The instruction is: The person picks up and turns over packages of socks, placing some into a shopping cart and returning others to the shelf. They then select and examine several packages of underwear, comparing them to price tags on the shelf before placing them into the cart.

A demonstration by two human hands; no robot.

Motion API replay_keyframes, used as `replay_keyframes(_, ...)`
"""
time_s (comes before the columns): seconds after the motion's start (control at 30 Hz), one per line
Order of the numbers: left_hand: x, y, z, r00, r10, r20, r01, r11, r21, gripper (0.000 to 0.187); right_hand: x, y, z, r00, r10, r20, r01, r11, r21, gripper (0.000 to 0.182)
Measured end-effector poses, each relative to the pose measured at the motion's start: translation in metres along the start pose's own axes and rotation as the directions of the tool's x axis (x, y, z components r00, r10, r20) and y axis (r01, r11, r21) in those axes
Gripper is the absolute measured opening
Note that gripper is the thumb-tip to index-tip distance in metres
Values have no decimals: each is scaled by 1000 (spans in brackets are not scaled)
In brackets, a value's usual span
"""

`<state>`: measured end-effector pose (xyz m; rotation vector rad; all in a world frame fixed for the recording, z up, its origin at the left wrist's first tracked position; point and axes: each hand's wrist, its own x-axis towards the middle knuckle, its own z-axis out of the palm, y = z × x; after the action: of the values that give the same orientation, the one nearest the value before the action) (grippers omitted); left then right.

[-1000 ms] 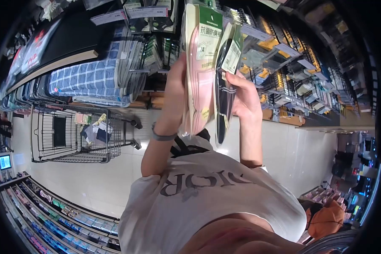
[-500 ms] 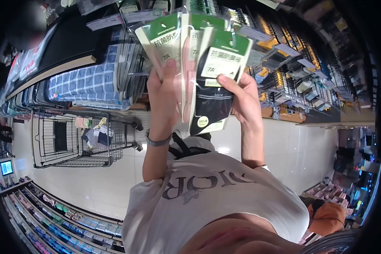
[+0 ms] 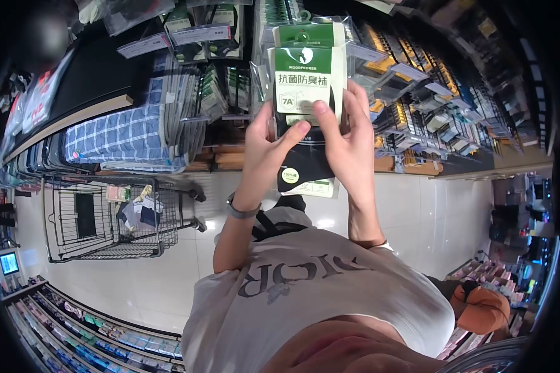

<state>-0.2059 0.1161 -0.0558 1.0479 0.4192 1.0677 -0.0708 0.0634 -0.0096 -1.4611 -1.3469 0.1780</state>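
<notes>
Several sock packs (image 3: pixel 303 84) with green and white headers are stacked together upright, the front one holding dark socks with a round yellow label. Around the stack's left edge my left hand (image 3: pixel 269 146) is closed, its thumb on the front pack. My right hand (image 3: pixel 350 140) grips the right edge, thumb pressed just below the white label and fingers behind. The packs at the back of the stack are mostly hidden by the front one.
Hanging sock packs (image 3: pixel 214 31) and price tags line the shelf ahead. Folded blue checked textiles (image 3: pixel 121 130) lie at the left. A wire cart (image 3: pixel 109 217) with packets inside stands on the left floor. More shelves (image 3: pixel 93 323) are at lower left; an orange item (image 3: pixel 481 309) is at lower right.
The fanned-out packs have been brought together into one overlapping stack. My left hand has moved right, closer to my right hand. The cart appears slightly lower in view.
</notes>
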Motion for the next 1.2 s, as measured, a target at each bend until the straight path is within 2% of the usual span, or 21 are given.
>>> replay_keyframes(0.07, 0, 0, -8, 994, -106, -14, 105, 992, -65, 42, -2, -6, -12, 1000, 6, -30, -9, 997, -72, 34)
replay_keyframes(0.13, -1, 1, -17, 990, -119, -70, 107, 982, -153, 35, 2, -11, -25, 977, 10, -213, -2, 999, 36, 34)
replay_keyframes(0.2, -3, 12, -22, 976, -40, -214, 35, 999, -27, 39, 6, -15, -43, 895, -234, -381, 162, 964, -212, 40)
replay_keyframes(0.23, -1, 7, -26, 954, 26, -297, 3, 995, 99, 41, 4, -25, -44, 920, -262, -291, 179, 943, -282, 42)
replay_keyframes(0.3, 1, 4, -17, 933, 137, -331, -122, 990, 65, 34, -6, -49, -38, 960, -279, -9, 254, 885, -391, 47)
replay_keyframes(0.33, 3, 5, -12, 918, 191, -348, -186, 981, 50, 31, -7, -59, -29, 943, -274, 188, 328, 853, -406, 50)
replay_keyframes(0.37, 2, 10, -9, 941, 205, -268, -182, 977, 111, 35, -9, -68, -20, 892, -258, 371, 402, 828, -391, 53)
replay_keyframes(0.4, 3, 2, -13, 943, 284, -174, -254, 951, 176, 45, -18, -66, -5, 832, -192, 520, 380, 881, -282, 60)
replay_keyframes(0.43, 0, -5, -13, 959, 181, -218, -190, 981, -22, 48, -21, -71, 2, 800, -166, 576, 437, 819, -371, 62)
replay_keyframes(0.47, -1, -8, -11, 965, 76, -249, -134, 966, -223, 51, -23, -68, 3, 816, -169, 553, 380, 877, -294, 60)
replay_keyframes(0.53, -3, 2, -17, 978, -13, -207, -80, 897, -434, 52, -28, -60, 5, 841, -162, 516, 258, 959, -120, 56)
replay_keyframes(0.57, -5, 9, -20, 983, -55, -173, -46, 847, -530, 52, -25, -57, 5, 827, -143, 543, 262, 953, -149, 51)
replay_keyframes(0.67, -6, 20, -23, 990, 15, -143, -54, 960, -275, 60, -17, -40, 3, 789, -172, 589, 178, 983, 47, 48)
replay_keyframes(0.7, -1, 15, -29, 970, -21, -242, -42, 967, -253, 57, -11, -39, -2, 814, -206, 542, 192, 978, 84, 48)
replay_keyframes(0.73, -1, 19, -32, 966, -57, -254, -33, 942, -335, 56, -13, -39, 4, 916, -52, 399, -175, 841, 512, 47)
replay_keyframes(0.77, 1, 19, -40, 958, -47, -284, -42, 953, -300, 55, -7, -28, 3, 962, -21, 271, -172, 727, 665, 45)
replay_keyframes(0.83, 1, 24, -50, 937, -37, -347, -49, 971, -235, 55, -6, -15, -1, 1000, 16, 2, -14, 786, 618, 34)
replay_keyframes(0.97, 0, 39, -55, 898, -22, -440, -47, 988, -145, 56, -6, -6, 4, 988, 143, 58, -154, 883, 443, 28)
replay_keyframes(1.07, 1, 40, -59, 895, 37, -445, -84, 993, -88, 57, -11, -11, 12, 957, 208, 203, -280, 844, 457, 26)
replay_keyframes(1.1, 0, 40, -57, 897, 55, -438, -101, 991, -83, 57, -11, -22, 17, 943, 239, 230, -325, 806, 494, 34)
replay_keyframes(1.2, 0, 36, -64, 898, 103, -428, -129, 991, -31, 52, -17, -15, 34, 957, 169, 236, -254, 879, 403, 38)
